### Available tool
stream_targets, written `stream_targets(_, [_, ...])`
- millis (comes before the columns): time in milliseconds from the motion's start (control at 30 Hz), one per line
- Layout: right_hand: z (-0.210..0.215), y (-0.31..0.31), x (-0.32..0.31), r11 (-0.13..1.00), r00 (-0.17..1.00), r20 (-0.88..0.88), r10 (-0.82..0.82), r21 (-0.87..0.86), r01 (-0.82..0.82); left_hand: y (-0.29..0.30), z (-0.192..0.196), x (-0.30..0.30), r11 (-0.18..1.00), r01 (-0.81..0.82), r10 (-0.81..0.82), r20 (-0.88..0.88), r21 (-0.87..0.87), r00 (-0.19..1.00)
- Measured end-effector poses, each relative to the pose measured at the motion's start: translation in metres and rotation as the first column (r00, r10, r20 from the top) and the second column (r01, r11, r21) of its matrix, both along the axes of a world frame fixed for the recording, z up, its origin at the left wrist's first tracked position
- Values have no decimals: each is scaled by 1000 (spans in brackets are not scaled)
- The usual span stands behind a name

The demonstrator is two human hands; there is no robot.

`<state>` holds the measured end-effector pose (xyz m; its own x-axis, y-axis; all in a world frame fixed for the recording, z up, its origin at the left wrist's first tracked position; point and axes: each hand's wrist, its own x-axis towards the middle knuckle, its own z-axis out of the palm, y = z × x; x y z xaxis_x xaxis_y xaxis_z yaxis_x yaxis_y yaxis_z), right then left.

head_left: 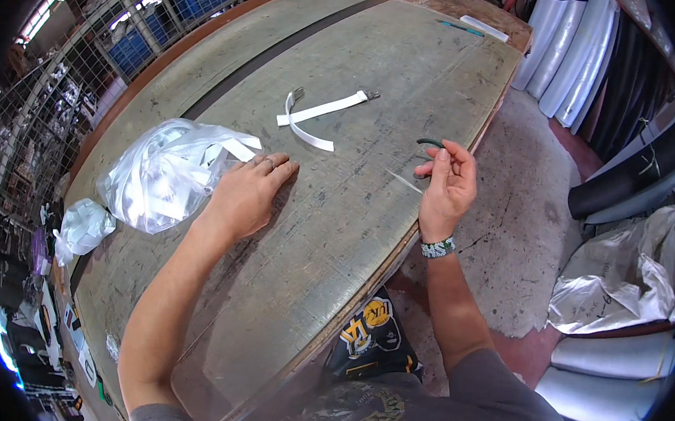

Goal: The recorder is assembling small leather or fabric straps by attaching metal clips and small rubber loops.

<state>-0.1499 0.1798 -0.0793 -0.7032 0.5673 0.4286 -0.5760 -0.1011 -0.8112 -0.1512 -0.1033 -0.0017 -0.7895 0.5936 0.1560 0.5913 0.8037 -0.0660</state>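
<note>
My left hand [255,191] lies low over the table beside a large clear plastic bag [155,180] filled with white strips. Its fingers stretch forward, close to a white strap end [241,148] poking out of the bag; nothing shows in its grip. At the table's right edge, my right hand [450,177] is closed around a tool with a dark green curved handle [430,141]; most of it is hidden by the fingers. A thin pale sliver [404,181] shows next to that hand. Farther ahead lie two white straps [326,108] with metal clips, one curled across the other.
The worn green tabletop [296,291] has a dark strip across its far part. A smaller plastic bag [87,228] sits at the left. A teal pen-like item [462,28] lies far right. Rolls [576,45] and a crumpled white sack [624,276] stand along the floor to the right.
</note>
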Motion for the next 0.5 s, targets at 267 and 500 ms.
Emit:
stream_targets(267, [-5, 0, -3, 1000, 1000, -5, -12, 6, 12, 3, 15, -38, 996, -54, 39, 199, 72, 979])
stream_targets(500, [-6, -1, 4, 1000, 1000, 11, -23, 14, 23, 50, 12, -94, 999, -13, 2, 279, 37, 960])
